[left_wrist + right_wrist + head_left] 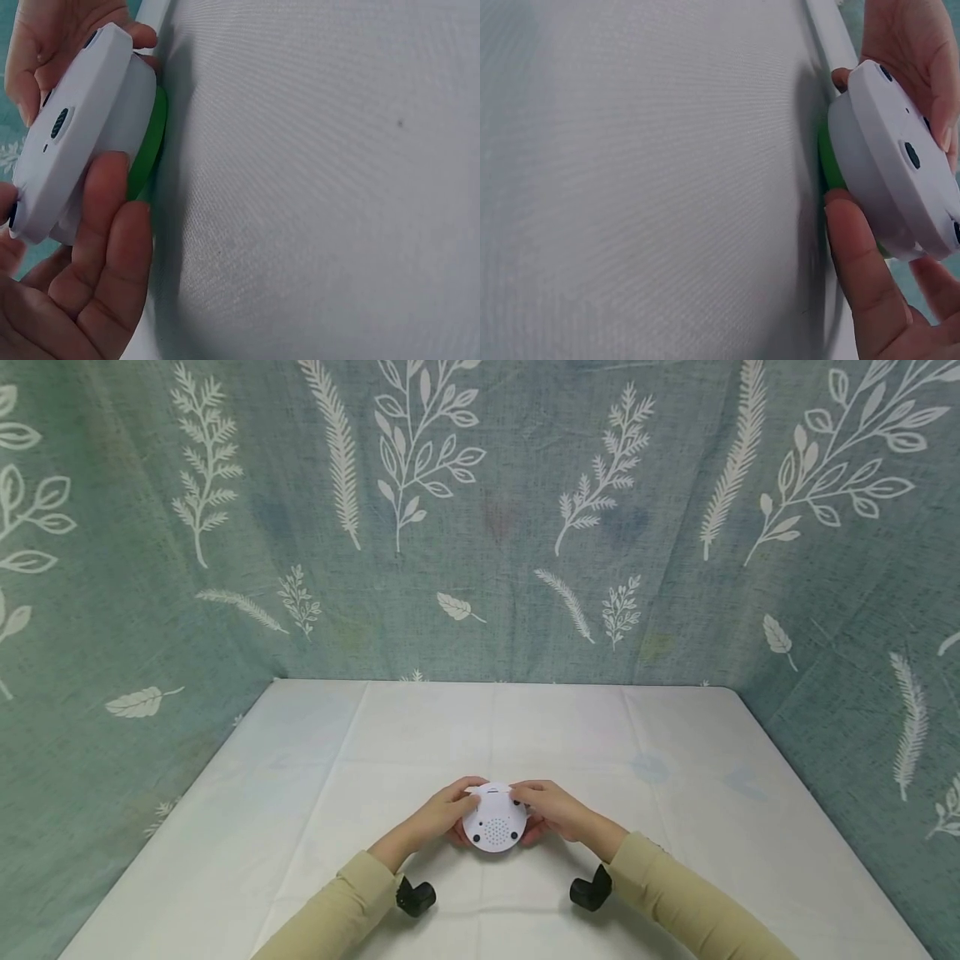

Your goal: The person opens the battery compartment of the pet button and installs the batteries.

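Covering the whole back and both sides is a teal fabric backdrop (525, 527) printed with white leaves and fern sprigs, easily the biggest thing here. Below it sits the table under a white cloth (675, 860), which fills most of both wrist views too as a plain woven surface (337, 187) (630, 187).

Next down in size are the two arms in beige sleeves (690, 906) coming in from the bottom edge, each with a small black wrist-mounted camera (416, 897) poking out underneath.

Then the hands. The left hand (442, 817) and the right hand (555, 810) meet near the front middle of the table, both wrapped around a round white device (495, 822). Left fingers (112, 225) are curled onto its side and rim, right fingers (862, 262) do the same from the other side, so both are grasping it, not loose.

The device itself is a flat white puck (82, 135), underside facing up at the head camera, with a patch of little speaker holes in the middle and a few dark rubber feet (913, 154) around the edge. From the wrist views it has a green ring (150, 142) on the face turned toward the table. It's just above the cloth; can't tell whether it's actually touching it.
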Motion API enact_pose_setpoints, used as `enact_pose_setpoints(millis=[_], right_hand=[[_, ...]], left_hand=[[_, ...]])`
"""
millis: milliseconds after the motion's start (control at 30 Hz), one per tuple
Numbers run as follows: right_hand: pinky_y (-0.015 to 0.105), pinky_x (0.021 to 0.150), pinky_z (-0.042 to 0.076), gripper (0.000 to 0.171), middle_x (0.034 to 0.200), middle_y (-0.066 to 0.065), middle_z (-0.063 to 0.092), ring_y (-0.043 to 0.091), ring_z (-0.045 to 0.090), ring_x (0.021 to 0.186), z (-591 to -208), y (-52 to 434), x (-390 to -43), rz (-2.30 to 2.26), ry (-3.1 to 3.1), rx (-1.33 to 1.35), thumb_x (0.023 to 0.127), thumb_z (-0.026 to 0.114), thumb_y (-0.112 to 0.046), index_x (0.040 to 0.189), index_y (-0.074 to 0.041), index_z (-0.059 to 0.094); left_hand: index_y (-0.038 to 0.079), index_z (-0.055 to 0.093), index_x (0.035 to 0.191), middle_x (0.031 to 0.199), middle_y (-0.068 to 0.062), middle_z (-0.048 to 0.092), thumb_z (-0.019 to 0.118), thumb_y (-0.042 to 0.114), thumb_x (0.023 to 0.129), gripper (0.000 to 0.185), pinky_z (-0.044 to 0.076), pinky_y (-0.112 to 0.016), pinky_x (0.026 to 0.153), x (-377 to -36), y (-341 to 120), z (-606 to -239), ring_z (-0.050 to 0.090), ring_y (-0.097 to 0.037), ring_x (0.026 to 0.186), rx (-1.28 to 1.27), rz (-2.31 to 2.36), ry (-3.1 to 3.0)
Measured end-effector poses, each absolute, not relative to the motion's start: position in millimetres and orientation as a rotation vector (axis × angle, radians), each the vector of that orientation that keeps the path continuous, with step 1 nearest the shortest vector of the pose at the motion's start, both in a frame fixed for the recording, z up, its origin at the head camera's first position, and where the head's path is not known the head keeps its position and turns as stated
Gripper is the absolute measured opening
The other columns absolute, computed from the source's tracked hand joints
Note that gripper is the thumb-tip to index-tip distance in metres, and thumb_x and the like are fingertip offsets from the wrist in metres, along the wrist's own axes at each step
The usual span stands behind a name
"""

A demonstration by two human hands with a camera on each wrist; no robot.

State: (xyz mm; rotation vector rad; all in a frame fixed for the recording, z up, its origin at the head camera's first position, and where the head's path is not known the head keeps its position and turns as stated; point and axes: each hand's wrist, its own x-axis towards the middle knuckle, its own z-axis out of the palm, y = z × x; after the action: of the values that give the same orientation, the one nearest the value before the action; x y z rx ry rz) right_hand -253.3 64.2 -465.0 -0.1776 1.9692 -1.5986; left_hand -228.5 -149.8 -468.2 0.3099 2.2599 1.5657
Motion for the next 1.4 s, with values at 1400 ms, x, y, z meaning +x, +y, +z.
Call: enact_pose_setpoints(millis=[1400], right_hand=[[0.031, 0.042, 0.049, 0.03, 0.094, 0.011, 0.059, 0.018, 0.055, 0.047, -468, 61, -252, -1.602, 2.013, -0.271, 0.086, 0.048, -0.015, 0.115, -0.008, 0.05]], left_hand=[[0.013, 0.044, 0.13, 0.108, -0.017, 0.059, 0.047, 0.019, 0.094, 0.036, 0.051, -0.031, 0.048, -229, -150, -470, 0.058, -0.016, 0.05, 0.318, 1.604, 2.27]])
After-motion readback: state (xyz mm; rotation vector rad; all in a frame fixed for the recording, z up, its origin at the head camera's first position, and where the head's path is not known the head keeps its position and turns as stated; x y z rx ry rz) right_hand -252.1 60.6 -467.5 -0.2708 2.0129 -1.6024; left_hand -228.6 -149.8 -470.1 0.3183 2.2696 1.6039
